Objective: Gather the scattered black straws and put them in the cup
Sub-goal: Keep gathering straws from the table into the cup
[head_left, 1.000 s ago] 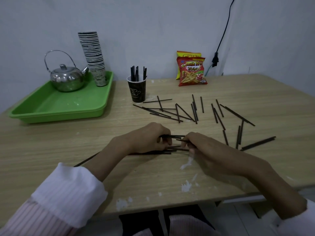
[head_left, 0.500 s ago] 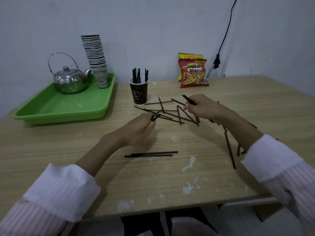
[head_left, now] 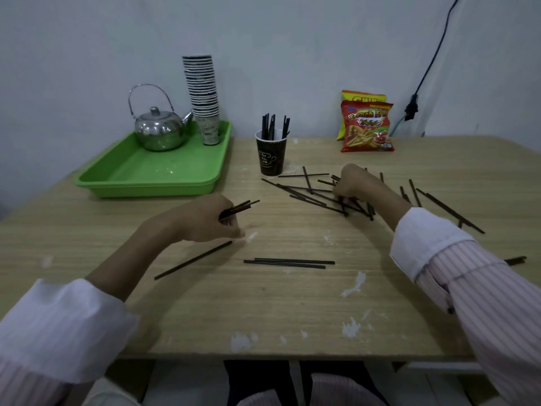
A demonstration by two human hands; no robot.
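Note:
A black paper cup (head_left: pixel 271 155) stands upright at the back centre of the table with several black straws standing in it. My left hand (head_left: pixel 202 219) is shut on a small bundle of black straws (head_left: pixel 243 206) whose ends stick out to the right. A single straw (head_left: pixel 193 260) lies just below that hand. My right hand (head_left: pixel 355 183) rests on a scattered pile of straws (head_left: pixel 307 197) right of the cup, fingers closed around some of them. Two parallel straws (head_left: pixel 288 262) lie in the near middle. More straws (head_left: pixel 450 210) spread to the right.
A green tray (head_left: pixel 146 174) at the back left holds a steel kettle (head_left: pixel 159 130) and a tall stack of paper cups (head_left: pixel 202 92). Two snack bags (head_left: pixel 366 126) lean on the wall. A black cable (head_left: pixel 430 63) hangs at right. White paint flecks mark the table's near edge (head_left: pixel 263 351).
My left hand pulled back left and nearer with its straws. My right hand dropped onto the straw pile right of the cup. A single straw now shows below my left hand.

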